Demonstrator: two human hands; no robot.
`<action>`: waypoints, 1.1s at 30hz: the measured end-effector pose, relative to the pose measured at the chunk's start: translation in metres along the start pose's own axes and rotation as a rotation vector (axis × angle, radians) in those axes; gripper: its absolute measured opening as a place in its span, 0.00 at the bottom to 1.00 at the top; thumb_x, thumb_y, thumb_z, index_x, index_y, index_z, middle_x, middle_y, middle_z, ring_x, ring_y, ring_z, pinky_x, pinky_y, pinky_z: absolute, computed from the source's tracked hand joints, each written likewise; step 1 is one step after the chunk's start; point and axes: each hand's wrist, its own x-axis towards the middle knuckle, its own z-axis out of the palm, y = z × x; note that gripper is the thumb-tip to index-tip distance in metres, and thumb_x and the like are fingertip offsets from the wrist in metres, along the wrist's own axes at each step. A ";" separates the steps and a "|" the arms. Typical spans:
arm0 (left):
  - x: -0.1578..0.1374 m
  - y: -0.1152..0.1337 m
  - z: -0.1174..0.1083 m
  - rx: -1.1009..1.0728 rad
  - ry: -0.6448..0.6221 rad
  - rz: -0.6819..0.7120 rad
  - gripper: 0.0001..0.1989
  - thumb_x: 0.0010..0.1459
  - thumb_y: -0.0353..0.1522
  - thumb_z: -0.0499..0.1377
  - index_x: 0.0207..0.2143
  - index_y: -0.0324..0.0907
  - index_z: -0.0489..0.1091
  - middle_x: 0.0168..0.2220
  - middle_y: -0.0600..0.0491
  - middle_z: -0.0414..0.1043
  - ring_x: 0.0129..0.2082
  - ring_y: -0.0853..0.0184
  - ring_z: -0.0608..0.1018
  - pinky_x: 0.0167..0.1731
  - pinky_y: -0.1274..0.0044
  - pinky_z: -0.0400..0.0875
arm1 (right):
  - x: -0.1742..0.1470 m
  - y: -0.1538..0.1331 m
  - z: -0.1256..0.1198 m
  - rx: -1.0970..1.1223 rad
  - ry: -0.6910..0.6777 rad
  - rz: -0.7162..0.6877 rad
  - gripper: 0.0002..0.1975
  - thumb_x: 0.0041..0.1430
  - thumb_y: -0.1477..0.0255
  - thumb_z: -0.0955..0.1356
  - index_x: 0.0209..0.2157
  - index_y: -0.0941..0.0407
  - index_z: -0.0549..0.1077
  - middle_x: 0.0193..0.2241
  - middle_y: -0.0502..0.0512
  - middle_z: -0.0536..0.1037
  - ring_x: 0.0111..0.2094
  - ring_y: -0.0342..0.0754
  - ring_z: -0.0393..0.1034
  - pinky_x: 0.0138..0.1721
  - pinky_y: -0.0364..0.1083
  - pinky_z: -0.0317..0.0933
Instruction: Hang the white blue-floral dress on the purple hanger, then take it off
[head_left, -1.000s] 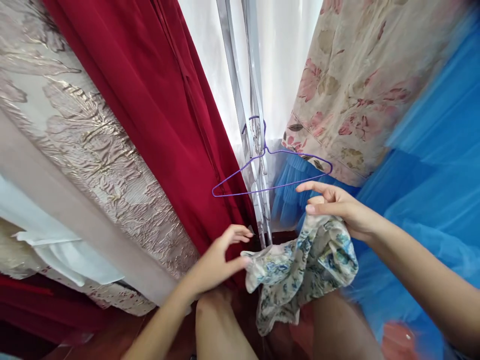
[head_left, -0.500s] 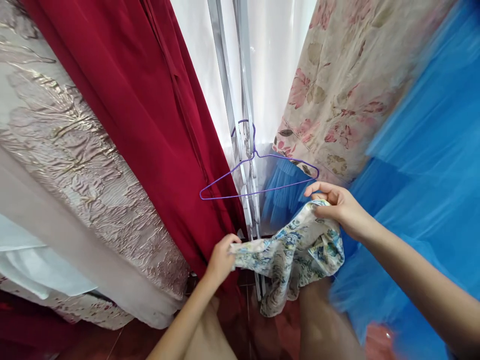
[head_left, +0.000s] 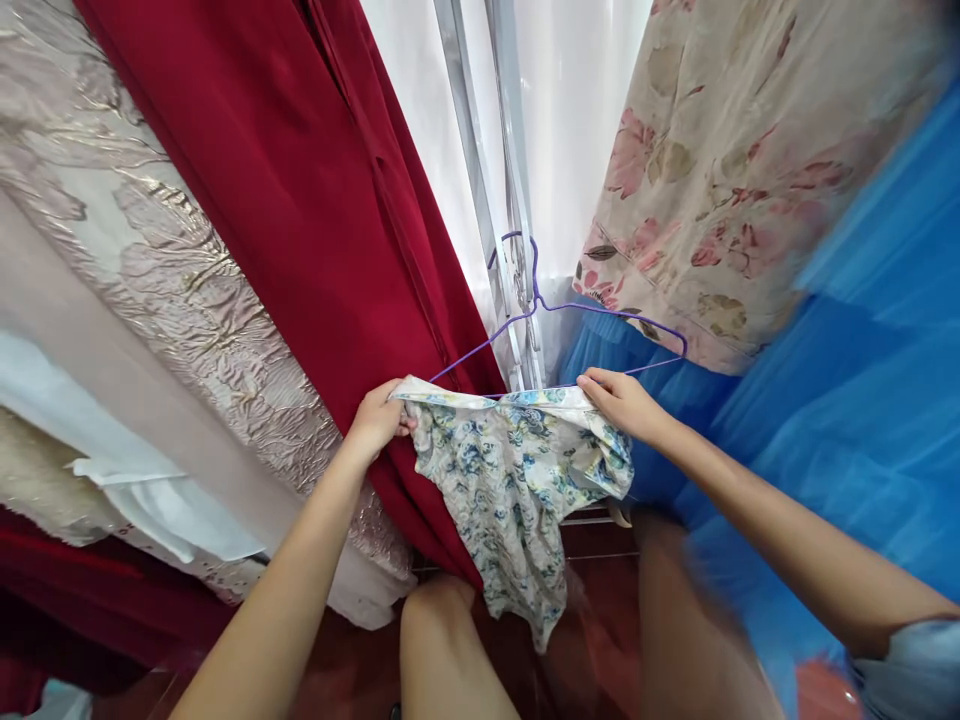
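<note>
Head view: red cloth [head_left: 300, 230] hangs left, blue tulle [head_left: 862, 400] right. Small floral garment [head_left: 517, 460] is held up between them, above the floor [head_left: 592, 575]. Done, as far as shows: upper edge pulled nearly straight. Not done: lower part hangs loose and creased, garment isn't on the hanger. Purple hanger [head_left: 536, 298] sits just behind that edge, hook up by the grey strips [head_left: 480, 150], no clothing visible on it; can't tell if edge touches its lower bar. Left hand [head_left: 377, 420] grips one end of the edge, right hand [head_left: 619, 400] pinches near the other
</note>
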 end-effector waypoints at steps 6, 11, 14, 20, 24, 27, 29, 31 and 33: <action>0.014 0.024 0.025 -0.254 0.183 0.128 0.13 0.52 0.34 0.61 0.42 0.41 0.71 0.41 0.51 0.77 0.40 0.67 0.79 0.42 0.77 0.74 | -0.010 -0.010 -0.006 -0.008 -0.127 0.025 0.20 0.67 0.59 0.61 0.23 0.54 0.61 0.21 0.44 0.58 0.24 0.43 0.52 0.27 0.43 0.46; 0.008 0.054 0.041 -0.186 0.040 0.240 0.19 0.45 0.34 0.67 0.41 0.41 0.72 0.39 0.50 0.78 0.39 0.63 0.79 0.37 0.77 0.73 | -0.016 -0.009 0.005 0.117 -0.121 0.068 0.21 0.65 0.59 0.62 0.21 0.54 0.60 0.19 0.44 0.59 0.22 0.42 0.51 0.26 0.42 0.47; -0.008 0.070 0.051 0.081 0.046 0.348 0.10 0.49 0.34 0.63 0.35 0.40 0.73 0.33 0.51 0.78 0.33 0.65 0.79 0.31 0.78 0.70 | -0.022 -0.012 0.013 0.129 -0.050 0.078 0.21 0.66 0.59 0.62 0.22 0.55 0.62 0.19 0.45 0.61 0.23 0.42 0.54 0.26 0.42 0.50; -0.026 0.077 0.057 0.403 0.140 0.516 0.09 0.56 0.30 0.56 0.36 0.43 0.75 0.30 0.56 0.78 0.29 0.67 0.78 0.30 0.79 0.66 | -0.041 -0.035 -0.019 0.130 -0.225 -0.005 0.34 0.51 0.61 0.76 0.58 0.53 0.68 0.27 0.47 0.72 0.26 0.45 0.65 0.27 0.42 0.57; -0.017 0.072 0.050 0.424 0.197 0.533 0.09 0.54 0.32 0.58 0.38 0.43 0.74 0.27 0.56 0.77 0.26 0.68 0.76 0.27 0.80 0.64 | -0.040 -0.027 -0.070 0.111 -0.247 -0.074 0.40 0.48 0.76 0.73 0.64 0.53 0.62 0.29 0.47 0.72 0.24 0.43 0.63 0.25 0.41 0.56; -0.016 0.070 0.050 0.434 0.194 0.525 0.11 0.54 0.32 0.59 0.40 0.42 0.75 0.28 0.55 0.78 0.27 0.67 0.77 0.28 0.79 0.64 | -0.026 -0.005 -0.097 -0.046 0.192 -0.158 0.33 0.46 0.81 0.68 0.56 0.55 0.69 0.29 0.48 0.70 0.29 0.46 0.65 0.31 0.43 0.59; -0.018 0.069 0.051 0.448 0.168 0.531 0.11 0.53 0.31 0.58 0.38 0.42 0.76 0.30 0.54 0.79 0.29 0.66 0.78 0.30 0.79 0.65 | -0.015 0.009 -0.106 -0.139 0.406 -0.176 0.26 0.46 0.79 0.68 0.50 0.56 0.74 0.34 0.53 0.74 0.35 0.50 0.68 0.37 0.46 0.62; -0.021 0.069 0.052 0.485 0.151 0.529 0.12 0.54 0.31 0.56 0.38 0.43 0.77 0.30 0.53 0.79 0.28 0.65 0.78 0.29 0.78 0.64 | -0.007 0.020 -0.110 -0.072 0.397 -0.116 0.16 0.47 0.76 0.68 0.40 0.57 0.79 0.38 0.56 0.78 0.41 0.53 0.71 0.41 0.47 0.63; -0.021 0.070 0.049 0.541 0.159 0.509 0.12 0.54 0.31 0.55 0.38 0.44 0.78 0.30 0.54 0.79 0.27 0.65 0.77 0.28 0.78 0.63 | -0.002 0.026 -0.113 0.153 0.281 0.035 0.09 0.46 0.74 0.68 0.30 0.57 0.80 0.31 0.55 0.80 0.36 0.52 0.72 0.36 0.46 0.63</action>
